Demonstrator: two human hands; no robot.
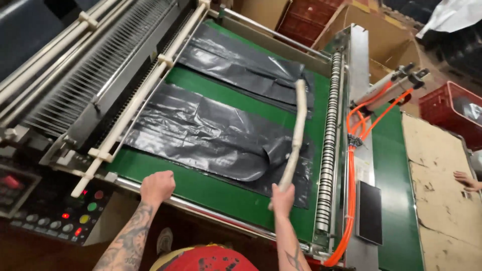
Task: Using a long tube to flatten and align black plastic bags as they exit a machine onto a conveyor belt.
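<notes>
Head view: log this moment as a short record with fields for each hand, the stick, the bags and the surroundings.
left hand: left hand closed in a fist at the metal rail
right hand: right hand gripping the near end of the pale stick
stick: lies across the black plastic bags
bags: spread flat on the green belt
surroundings: control panel, orange hoses, another person's hand
</notes>
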